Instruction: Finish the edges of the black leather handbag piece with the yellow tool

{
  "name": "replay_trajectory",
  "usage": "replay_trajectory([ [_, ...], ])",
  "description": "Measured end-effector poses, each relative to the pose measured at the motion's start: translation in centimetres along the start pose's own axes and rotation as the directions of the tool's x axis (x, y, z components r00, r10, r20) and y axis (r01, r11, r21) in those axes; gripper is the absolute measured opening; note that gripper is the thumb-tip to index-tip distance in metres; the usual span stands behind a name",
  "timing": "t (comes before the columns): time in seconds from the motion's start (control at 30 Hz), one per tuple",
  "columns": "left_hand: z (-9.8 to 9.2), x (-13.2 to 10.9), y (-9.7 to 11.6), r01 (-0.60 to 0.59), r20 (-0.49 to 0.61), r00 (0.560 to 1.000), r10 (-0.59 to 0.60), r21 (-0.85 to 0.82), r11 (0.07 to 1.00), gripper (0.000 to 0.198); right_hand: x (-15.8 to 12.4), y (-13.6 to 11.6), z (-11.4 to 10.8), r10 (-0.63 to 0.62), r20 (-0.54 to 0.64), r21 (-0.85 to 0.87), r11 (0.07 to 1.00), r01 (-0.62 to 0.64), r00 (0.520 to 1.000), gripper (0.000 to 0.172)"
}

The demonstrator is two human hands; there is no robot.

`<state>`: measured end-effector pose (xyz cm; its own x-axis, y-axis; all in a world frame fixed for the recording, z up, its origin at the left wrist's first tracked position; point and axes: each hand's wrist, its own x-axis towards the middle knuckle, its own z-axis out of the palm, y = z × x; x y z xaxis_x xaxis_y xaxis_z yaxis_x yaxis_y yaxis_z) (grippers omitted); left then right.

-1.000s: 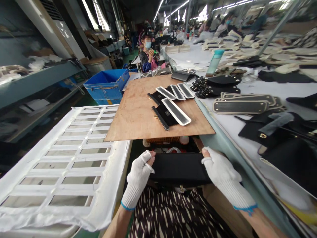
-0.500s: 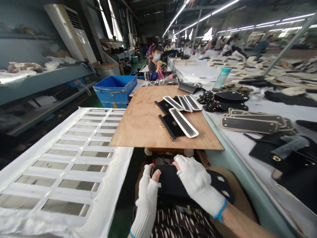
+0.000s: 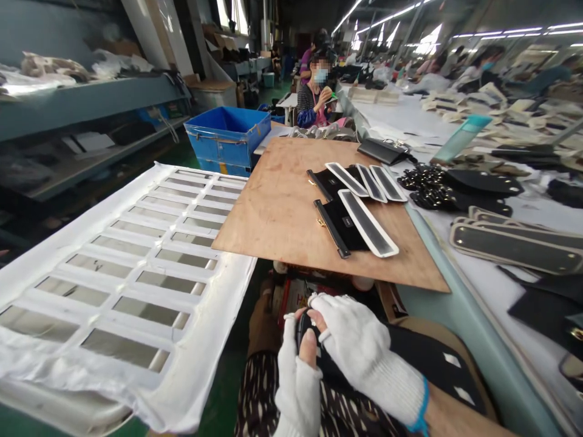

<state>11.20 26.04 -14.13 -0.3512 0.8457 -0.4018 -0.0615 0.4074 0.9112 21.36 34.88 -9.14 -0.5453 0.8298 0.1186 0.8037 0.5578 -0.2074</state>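
Note:
A long black bag piece (image 3: 426, 349) with small white tabs at its right end lies across my lap. At its left end my left hand (image 3: 299, 370), in a white fingerless glove, grips the edge with the thumb on top. My right hand (image 3: 353, 337), gloved the same way with a blue cuff, is closed over the piece close beside it. Its fingertips nearly meet my left thumb, and it covers the middle of the piece. The underside of the piece is hidden.
Ahead is a wooden board (image 3: 268, 212) bearing black bag parts (image 3: 344, 221) and white-edged strips (image 3: 368, 224). To the left stands a white slotted rack (image 3: 136, 237), with a blue bin (image 3: 228, 136) behind. More bag parts (image 3: 514, 246) lie right. A masked person (image 3: 314, 106) sits beyond.
My hands have come together at the left end of the black piece, where they were wider apart before. The piece's right end sits further right in view, and the whole view has shifted.

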Motion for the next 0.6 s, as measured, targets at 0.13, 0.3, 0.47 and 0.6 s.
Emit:
replay_trajectory([
  [0.13, 0.1, 0.0, 0.0, 0.001, -0.006, 1.000, -0.001, 0.024, 1.000, 0.024, 0.5, -0.4, -0.1, -0.025, 0.041, -0.056, 0.998, 0.027, 0.999, 0.023],
  [0.3, -0.4, -0.1, 1.1, -0.038, -0.046, 0.998, 0.040, 0.055, 0.998, 0.028, 1.2, -0.9, 0.2, -0.036, 0.135, -0.087, 0.995, 0.048, 0.990, 0.018],
  [0.47, -0.7, -1.3, 3.5, -0.148, -0.005, 0.989, 0.149, 0.043, 0.988, 0.033, 0.0, -1.2, -0.7, -0.001, 0.040, -0.096, 0.995, 0.005, 0.999, 0.013],
  [0.6, -1.3, 1.6, 3.7, -0.243, 0.118, 0.963, 0.241, 0.010, 0.970, 0.049, -0.9, -1.5, -0.2, 0.026, -0.102, -0.120, 0.992, -0.038, 0.994, 0.021],
])
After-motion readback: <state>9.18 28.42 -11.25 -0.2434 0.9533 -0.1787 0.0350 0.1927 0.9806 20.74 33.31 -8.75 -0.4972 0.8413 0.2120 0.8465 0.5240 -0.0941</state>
